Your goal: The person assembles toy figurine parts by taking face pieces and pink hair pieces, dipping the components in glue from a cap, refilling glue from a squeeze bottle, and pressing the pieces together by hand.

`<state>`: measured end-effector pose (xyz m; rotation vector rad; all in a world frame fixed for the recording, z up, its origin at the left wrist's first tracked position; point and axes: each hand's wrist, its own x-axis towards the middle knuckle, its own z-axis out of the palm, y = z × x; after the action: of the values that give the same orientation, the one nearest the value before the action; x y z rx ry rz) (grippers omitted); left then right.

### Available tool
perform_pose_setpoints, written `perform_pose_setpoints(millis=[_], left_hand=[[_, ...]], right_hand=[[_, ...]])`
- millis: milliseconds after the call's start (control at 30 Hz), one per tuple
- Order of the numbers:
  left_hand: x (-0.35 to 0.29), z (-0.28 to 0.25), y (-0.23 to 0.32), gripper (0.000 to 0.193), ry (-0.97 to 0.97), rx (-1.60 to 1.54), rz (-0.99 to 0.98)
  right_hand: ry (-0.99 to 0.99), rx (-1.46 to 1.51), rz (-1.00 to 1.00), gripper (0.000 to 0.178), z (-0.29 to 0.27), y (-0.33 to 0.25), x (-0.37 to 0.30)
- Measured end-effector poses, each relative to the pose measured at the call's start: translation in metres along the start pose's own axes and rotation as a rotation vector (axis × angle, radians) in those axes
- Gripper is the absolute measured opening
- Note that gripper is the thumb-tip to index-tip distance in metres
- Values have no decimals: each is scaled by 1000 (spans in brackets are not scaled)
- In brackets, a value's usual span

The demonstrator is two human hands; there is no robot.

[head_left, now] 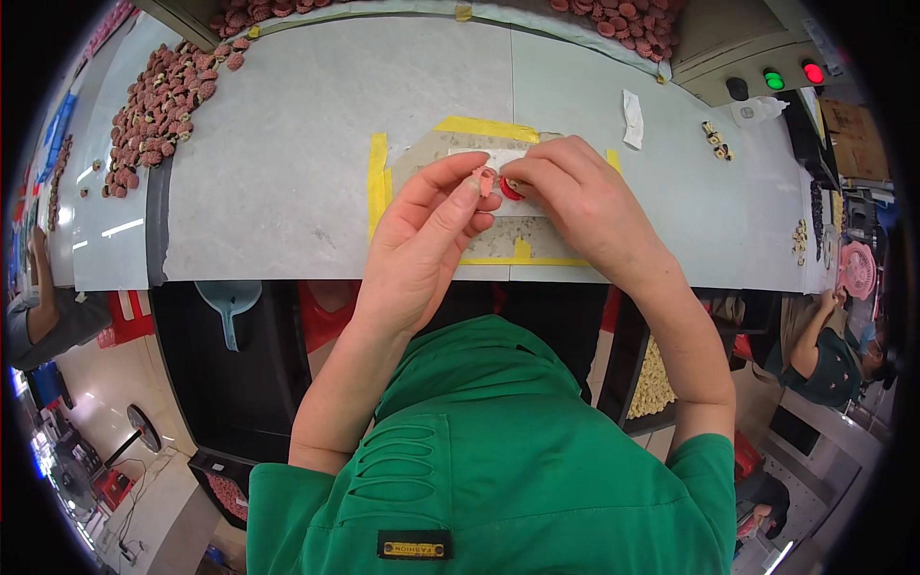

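Pink piece sits pinched in the left hand, upper centre of frame; the right hand, fingertips nearly together, meets a red piece, grip unclear.

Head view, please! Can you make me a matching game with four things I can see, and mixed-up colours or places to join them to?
Things:
1. Scoop
2. Left hand
3. Tape
4. Shirt

Colours, places, states:
A. Green
B. Holding a pink piece
C. In a black bin
D. Yellow, stuck on the table

Right pairs: 1-C, 2-B, 3-D, 4-A.
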<state>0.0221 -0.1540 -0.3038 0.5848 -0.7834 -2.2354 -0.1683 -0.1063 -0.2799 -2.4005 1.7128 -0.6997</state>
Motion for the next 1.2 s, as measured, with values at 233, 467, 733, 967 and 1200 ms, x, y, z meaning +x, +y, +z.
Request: perform_pose_setpoints(millis=[233, 467, 733, 967, 1200], left_hand=[[-1, 4, 3, 31, 23, 29, -58], [2, 6, 3, 31, 6, 66, -61], [3, 6, -2, 26, 21, 86, -2], [-1, 10, -11, 30, 20, 286, 181], [3, 9, 3, 58, -49, 143, -6]], right_hand=[[163, 907, 500, 20, -3, -17, -16], [247, 1257, 501, 21, 1, -31, -9], [280, 583, 307, 18, 5, -34, -6], [343, 596, 320, 22, 11, -39, -13], [135, 556, 129, 24, -2, -25, -7]])
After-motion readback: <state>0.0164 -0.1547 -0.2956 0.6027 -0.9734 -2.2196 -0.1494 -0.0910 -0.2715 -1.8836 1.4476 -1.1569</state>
